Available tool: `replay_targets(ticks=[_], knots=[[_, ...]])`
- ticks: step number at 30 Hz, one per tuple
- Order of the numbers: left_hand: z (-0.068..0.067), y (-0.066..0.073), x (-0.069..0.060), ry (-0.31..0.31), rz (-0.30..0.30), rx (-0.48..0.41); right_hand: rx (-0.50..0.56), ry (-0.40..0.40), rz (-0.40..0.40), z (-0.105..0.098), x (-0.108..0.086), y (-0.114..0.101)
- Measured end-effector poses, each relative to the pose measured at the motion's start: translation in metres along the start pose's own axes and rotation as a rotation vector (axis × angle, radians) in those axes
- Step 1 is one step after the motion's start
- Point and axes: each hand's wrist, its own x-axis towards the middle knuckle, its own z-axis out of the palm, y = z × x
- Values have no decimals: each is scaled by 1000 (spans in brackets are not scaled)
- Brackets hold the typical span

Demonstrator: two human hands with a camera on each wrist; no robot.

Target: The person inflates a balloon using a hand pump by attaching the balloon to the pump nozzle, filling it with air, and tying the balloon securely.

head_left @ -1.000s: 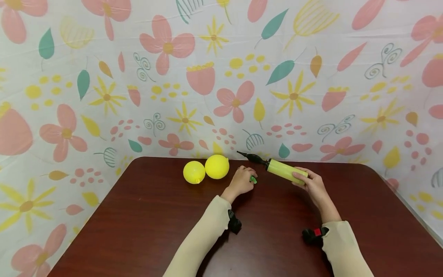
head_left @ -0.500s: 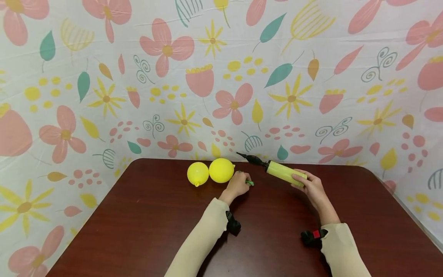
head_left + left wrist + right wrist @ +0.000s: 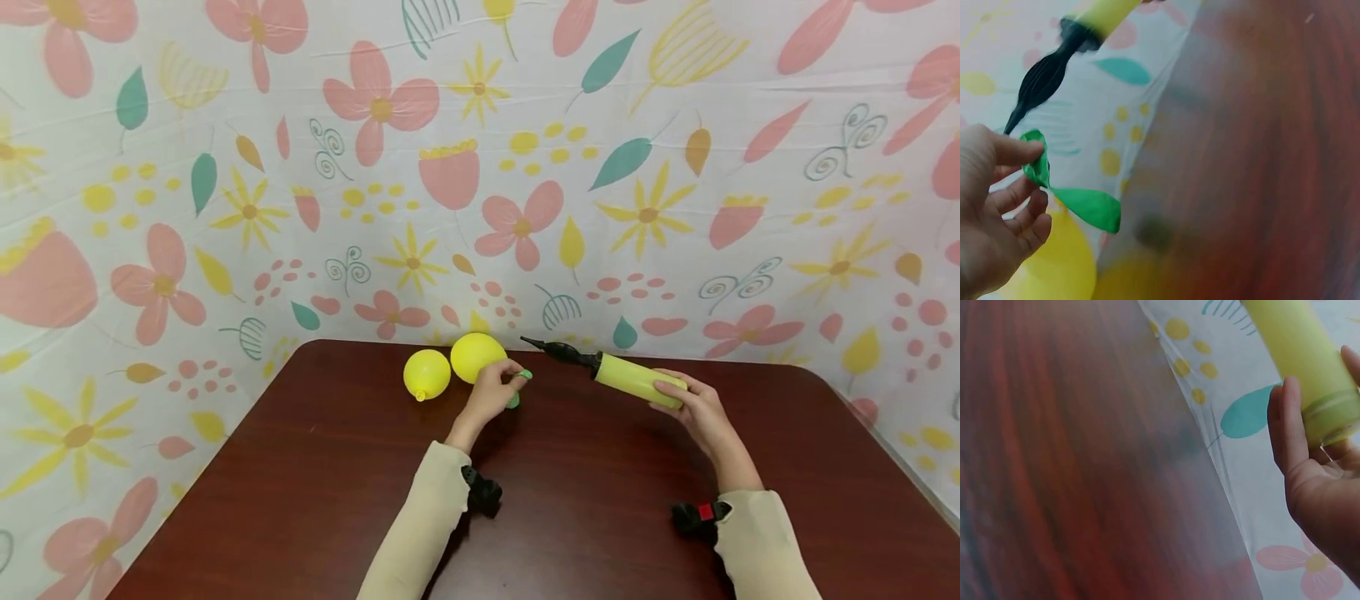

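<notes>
Between thumb and fingers my left hand point(image 3: 495, 392) pinches a limp green balloon point(image 3: 1090, 207), whose body dangles below the fingertips in the left wrist view. My right hand point(image 3: 701, 412) grips the rear end of a yellow balloon pump point(image 3: 637, 381), held tilted above the table. Its black nozzle point(image 3: 558, 350) points left and up, a short way right of the green balloon in the head view. Just behind my left hand sits an inflated yellow balloon point(image 3: 474, 354), partly covered by the hand. Beside it on the left lies another inflated yellow balloon point(image 3: 427, 374), its knot facing me.
A dark reddish-brown table point(image 3: 360, 500) spreads under both hands. Its far edge meets a white cloth wall point(image 3: 465, 242) printed with flowers and leaves. Black cameras are strapped to both wrists.
My left hand has lifted and shifted left with the green balloon, which now hangs visible from its fingers. The right hand keeps its grip on the pump, and the head view has turned slightly.
</notes>
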Motion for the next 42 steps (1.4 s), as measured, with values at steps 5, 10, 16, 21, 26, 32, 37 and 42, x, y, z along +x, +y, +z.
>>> replay_targets(ticks=[5,10,16,21,26,32,37,42], knots=[[-21,3,-2,65,-16,-50,-37,-49,-23,-2,-2,-2],[-32,2,-3,109,-11,-21,-86,-97,-31,1,0,-5],[-34,-1,-8,95,61,44,-140,-127,-17,8,-1,-4],[-35,0,-10,72,46,48,-170,-130,-11,10,-1,-2],[-38,5,-11,44,16,36,-190,-129,-5,10,-1,-1],[-41,8,-12,51,47,114,-195,-135,-14,10,0,-1],[-42,9,-12,28,81,153,-202,-148,-22,10,3,0],[-41,13,-12,-25,80,152,-212,-158,-29,11,5,0]])
